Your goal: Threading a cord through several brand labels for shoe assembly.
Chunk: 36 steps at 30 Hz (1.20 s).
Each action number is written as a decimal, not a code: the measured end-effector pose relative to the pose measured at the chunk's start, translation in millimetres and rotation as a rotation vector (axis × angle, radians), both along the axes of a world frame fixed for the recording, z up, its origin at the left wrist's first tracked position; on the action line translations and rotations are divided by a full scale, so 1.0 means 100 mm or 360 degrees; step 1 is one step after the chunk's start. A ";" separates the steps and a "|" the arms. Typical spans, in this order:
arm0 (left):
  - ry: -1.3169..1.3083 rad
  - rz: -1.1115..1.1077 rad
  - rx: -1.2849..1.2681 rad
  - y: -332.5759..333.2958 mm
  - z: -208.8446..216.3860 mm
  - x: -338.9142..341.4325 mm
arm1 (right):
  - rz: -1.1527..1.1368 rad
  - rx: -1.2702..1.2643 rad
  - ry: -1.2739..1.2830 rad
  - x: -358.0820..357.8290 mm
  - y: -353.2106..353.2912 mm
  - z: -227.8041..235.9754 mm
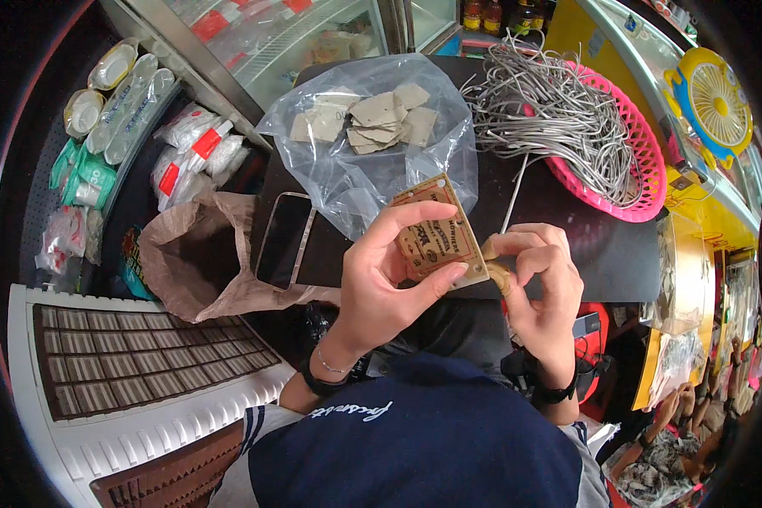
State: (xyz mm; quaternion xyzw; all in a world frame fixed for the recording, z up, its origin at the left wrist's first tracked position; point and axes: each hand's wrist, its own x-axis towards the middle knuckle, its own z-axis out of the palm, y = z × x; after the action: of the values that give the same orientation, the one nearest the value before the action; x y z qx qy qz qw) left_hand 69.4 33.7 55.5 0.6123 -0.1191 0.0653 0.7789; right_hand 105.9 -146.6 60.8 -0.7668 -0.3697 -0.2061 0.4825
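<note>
My left hand (398, 262) is closed on a brown card tag (438, 233) with black print, a red border and small holes near its corners. Thumb and fingers grip it by its edges, tilted above the dark table's front edge. At the tag's lower right corner, my right hand (538, 284) has its fingers pinched together; what lies between them is hidden. A thin grey cord (515, 196) runs from the tangled pile to just behind the right fingers; whether they hold it I cannot tell. Beyond, small beige card pieces (381, 118) lie stacked on a clear plastic bag (313, 182).
Grey cords (550, 110) heap over a pink basket (643, 169) at the table's far right. A phone (284, 240) and an open brown bag (199, 254) lie at left. A white slatted crate (144, 356) stands lower left, a yellow-blue fan (713, 106) at right.
</note>
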 end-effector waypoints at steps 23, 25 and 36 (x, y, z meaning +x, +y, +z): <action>0.0066 0.0045 0.0016 -0.04 -0.05 0.07 | 0.0043 0.0172 0.0169 -0.04 0.05 -0.06; 0.0103 -0.0038 -0.0100 -0.04 0.00 0.09 | -0.0024 0.0075 0.0024 -0.05 0.05 -0.05; 0.0071 0.0052 -0.0095 -0.15 0.01 0.12 | 0.0280 0.1016 0.0922 -0.05 0.02 -0.17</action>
State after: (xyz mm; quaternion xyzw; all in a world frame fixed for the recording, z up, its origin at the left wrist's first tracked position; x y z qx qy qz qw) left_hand 81.4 18.7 56.2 0.5920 -0.0897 0.0677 0.7981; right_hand 100.7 -144.3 43.8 -0.5711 -0.2008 -0.0446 0.7947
